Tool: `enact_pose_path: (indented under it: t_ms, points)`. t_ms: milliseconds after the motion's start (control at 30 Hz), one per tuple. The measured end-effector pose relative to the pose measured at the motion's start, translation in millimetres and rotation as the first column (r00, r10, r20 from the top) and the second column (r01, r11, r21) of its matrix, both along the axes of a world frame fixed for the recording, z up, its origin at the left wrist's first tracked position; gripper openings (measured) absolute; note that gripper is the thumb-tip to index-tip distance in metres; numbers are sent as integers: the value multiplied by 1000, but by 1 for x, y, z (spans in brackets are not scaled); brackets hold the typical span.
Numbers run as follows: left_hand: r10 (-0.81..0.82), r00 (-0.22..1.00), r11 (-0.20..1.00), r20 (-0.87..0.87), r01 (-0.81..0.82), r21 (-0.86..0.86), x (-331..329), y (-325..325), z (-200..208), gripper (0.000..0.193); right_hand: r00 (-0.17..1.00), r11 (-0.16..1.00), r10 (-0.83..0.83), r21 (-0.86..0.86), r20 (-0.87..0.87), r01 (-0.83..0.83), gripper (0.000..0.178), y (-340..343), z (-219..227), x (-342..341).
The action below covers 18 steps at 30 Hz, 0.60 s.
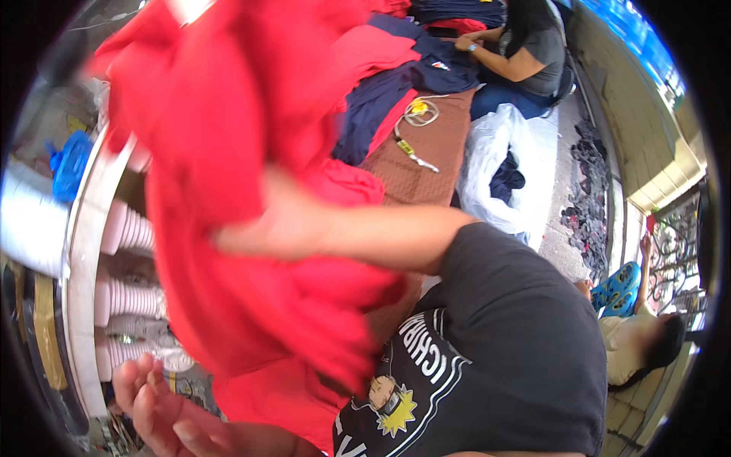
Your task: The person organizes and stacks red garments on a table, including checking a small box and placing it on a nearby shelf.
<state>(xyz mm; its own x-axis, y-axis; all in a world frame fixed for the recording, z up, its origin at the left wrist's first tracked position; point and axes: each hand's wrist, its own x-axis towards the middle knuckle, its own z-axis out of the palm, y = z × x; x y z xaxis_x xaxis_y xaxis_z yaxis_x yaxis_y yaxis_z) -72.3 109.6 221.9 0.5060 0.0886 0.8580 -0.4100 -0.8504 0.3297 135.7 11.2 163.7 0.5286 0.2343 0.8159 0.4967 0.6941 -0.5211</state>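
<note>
One head-worn fisheye view, tilted steeply down

We look from our head onto our own chest and arms, very near the red cloth (228, 152); farther off, the brown mat (419, 160) bends toward the dark round rim.

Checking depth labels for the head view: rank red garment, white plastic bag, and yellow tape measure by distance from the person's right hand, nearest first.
1. Red garment: right hand is pressed against it, at the centre.
2. Yellow tape measure: up and to the right, on the brown quilted mat.
3. White plastic bag: farthest, off the mat's right edge, on the floor.
</note>
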Motion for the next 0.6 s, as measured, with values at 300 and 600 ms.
enact_pose_path:
  t_ms: [300, 600]
  points:
    - [-543, 835, 785, -95, 464, -410, 167, -55, -39, 27, 652, 772, -636, -355, -413, 527, 31, -278, 21, 82]
    - [-564, 817, 710, -120, 405, -577, 294, -105, -63, 26, 442, 599, -796, -436, -412, 672, 27, -382, 21, 195]
